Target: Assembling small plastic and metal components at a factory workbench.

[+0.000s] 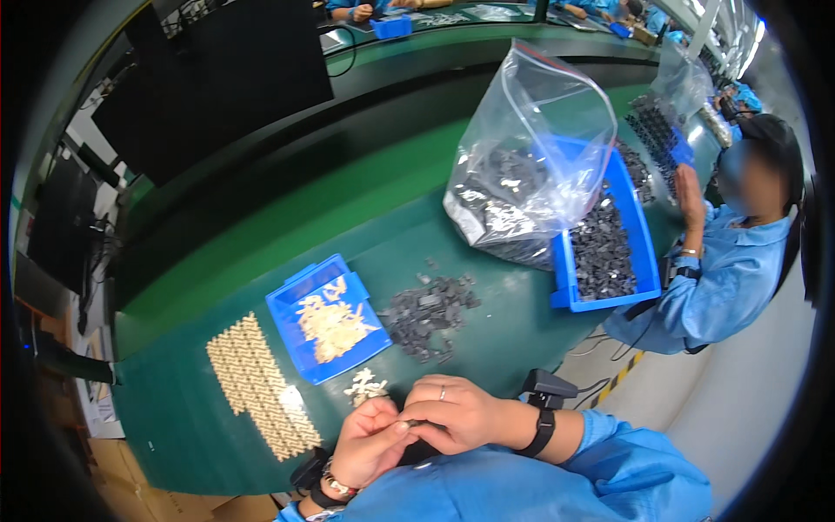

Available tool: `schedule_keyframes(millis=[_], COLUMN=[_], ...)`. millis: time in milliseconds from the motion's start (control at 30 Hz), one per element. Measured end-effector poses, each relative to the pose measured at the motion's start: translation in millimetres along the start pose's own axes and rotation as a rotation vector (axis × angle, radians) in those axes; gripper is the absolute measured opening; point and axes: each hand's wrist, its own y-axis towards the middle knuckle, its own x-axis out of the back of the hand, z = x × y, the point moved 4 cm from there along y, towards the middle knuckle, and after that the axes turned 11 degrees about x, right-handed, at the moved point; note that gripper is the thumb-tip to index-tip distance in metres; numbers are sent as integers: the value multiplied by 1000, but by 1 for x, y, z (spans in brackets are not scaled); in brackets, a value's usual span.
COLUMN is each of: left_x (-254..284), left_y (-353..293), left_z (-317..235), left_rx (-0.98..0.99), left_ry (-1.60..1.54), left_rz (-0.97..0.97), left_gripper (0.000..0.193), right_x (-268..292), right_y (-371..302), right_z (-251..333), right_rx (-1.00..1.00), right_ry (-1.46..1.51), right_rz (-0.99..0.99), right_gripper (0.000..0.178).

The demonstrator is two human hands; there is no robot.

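Observation:
My left hand (pixel 372 442) and my right hand (pixel 454 412) meet at the table's near edge, fingertips pinched together. Between them is a small dark piece (pixel 416 424), mostly covered by the fingers, so its exact shape is hidden. Just beyond my left hand lies a little heap of cream-coloured small parts (pixel 366 385). Farther out, a loose pile of black plastic pieces (pixel 428 315) spreads over the green table. Left of that pile, a blue bin (pixel 320 372) holds more cream parts (pixel 335 326).
Tan pieces stand in a close-set block (pixel 261 383) at the left. To the right, a clear zip bag (pixel 522 165) of black parts leans against a larger blue bin (pixel 648 270). A co-worker (pixel 722 270) sits beyond it. A dark monitor (pixel 217 87) stands at the far left.

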Motion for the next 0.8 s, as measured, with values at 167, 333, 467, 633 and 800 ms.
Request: schedule_keyframes(millis=[167,333,467,633,800], left_x=[4,9,18,20,20], left_y=[4,-16,-23,-30,-32], left_z=[-5,-23,-35,-38,-30], left_rx=[64,-202,-366,-489,-489], left_ry=[343,450,400,547,718], left_rz=[-109,-237,-423,-510,-539], left_gripper=[16,9,5,4,5], right_x=[34,167,227,161,36], right_y=[-14,-36,-68,-32,-9], right_z=[1,7,2,7,-14], right_rx=[-107,-315,-558,-288,-214], right_ry=[-116,-1036,-1288,-1101,-491], right_rz=[27,-307,-94,-167,189], right_gripper=[18,12,29,29,25])
